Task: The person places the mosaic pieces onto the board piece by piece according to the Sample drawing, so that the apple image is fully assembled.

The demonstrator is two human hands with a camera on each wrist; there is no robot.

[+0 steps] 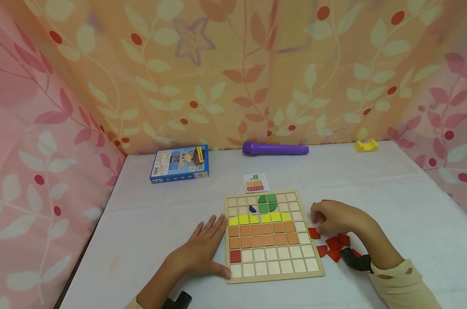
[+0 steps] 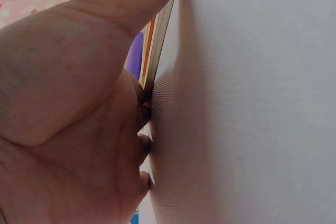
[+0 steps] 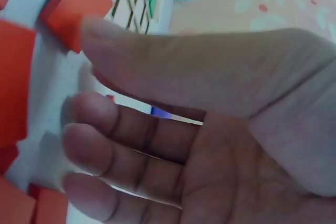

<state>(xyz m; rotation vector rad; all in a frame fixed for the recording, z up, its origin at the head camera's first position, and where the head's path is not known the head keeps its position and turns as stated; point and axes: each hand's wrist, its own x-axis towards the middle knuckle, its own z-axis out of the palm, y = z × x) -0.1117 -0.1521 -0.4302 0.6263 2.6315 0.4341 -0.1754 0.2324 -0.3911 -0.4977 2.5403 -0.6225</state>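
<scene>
A wooden grid board [image 1: 275,279] lies on the white-covered table, bearing green [image 1: 267,203], yellow [image 1: 276,217] and orange tiles [image 1: 257,242], a small blue piece [image 1: 252,209] and one red square tile [image 1: 235,256] at its lower left. My left hand [image 1: 196,255] rests flat along the board's left edge, fingers spread, thumb at the lower corner. Beyond the right edge, my right hand [image 1: 339,216] hovers with bent fingers over loose red tiles [image 1: 334,243]. Its thumb overlaps one red tile [image 3: 79,6] in the right wrist view; nothing shows between thumb and fingers.
Just behind the board is a small picture card [image 1: 255,183]. A blue box [image 1: 179,164], a purple microphone [image 1: 275,149] and a yellow curved block [image 1: 366,146] stand along the back. Patterned cloth [image 1: 233,86] closes off the back and sides.
</scene>
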